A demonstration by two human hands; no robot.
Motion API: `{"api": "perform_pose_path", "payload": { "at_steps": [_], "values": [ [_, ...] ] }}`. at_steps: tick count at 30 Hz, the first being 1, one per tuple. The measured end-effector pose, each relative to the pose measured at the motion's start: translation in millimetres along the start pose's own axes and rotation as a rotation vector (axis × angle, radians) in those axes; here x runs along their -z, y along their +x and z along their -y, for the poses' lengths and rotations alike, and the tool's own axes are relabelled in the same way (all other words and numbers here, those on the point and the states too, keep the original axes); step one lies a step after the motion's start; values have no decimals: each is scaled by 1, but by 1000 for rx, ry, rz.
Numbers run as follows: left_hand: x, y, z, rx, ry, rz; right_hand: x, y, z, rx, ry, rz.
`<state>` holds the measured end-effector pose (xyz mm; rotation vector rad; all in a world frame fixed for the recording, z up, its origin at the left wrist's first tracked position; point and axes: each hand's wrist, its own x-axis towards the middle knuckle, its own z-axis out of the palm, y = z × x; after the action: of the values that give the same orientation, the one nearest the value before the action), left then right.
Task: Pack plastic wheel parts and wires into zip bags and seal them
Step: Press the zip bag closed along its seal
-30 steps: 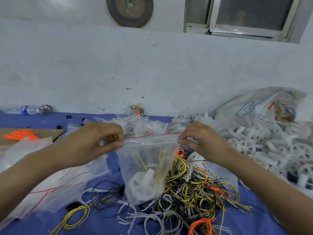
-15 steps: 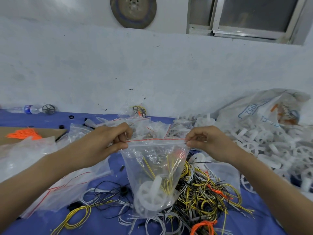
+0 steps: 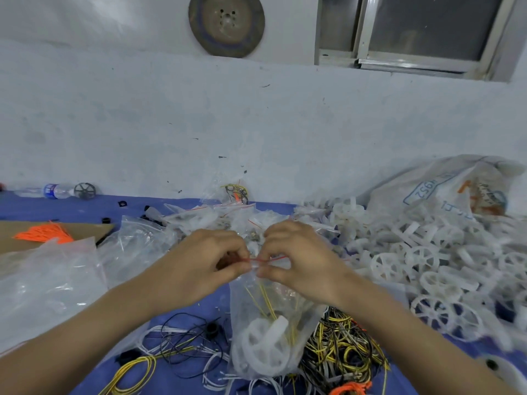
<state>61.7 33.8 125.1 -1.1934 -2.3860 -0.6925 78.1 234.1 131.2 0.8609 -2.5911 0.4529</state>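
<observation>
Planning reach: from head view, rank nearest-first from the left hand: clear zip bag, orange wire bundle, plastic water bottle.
1. Clear zip bag, pinched by left hand.
2. Orange wire bundle, on cardboard, left.
3. Plastic water bottle, far left by wall.

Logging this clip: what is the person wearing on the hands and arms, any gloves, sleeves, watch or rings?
Nothing worn shows. The left hand and right hand are bare: no gloves, no visible rings. The left forearm and right forearm are bare to the frame edge: no sleeve, watch or bracelet.
</observation>
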Motion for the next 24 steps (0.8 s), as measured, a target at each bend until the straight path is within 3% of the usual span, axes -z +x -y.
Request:
{"api": "perform_pose_path", "payload": {
  "at_steps": [11, 18, 24],
  "values": [
    [-3, -1, -1, 39, -107, 2, -5, -2, 5, -47, 290, -54],
    [-4, -4, -8, -8, -144, 3, -6, -4, 8, 29, 246, -93],
    [-5, -8, -3, 15, -89, 1, 2, -13, 0, -40, 235, -106]
  ]
}}
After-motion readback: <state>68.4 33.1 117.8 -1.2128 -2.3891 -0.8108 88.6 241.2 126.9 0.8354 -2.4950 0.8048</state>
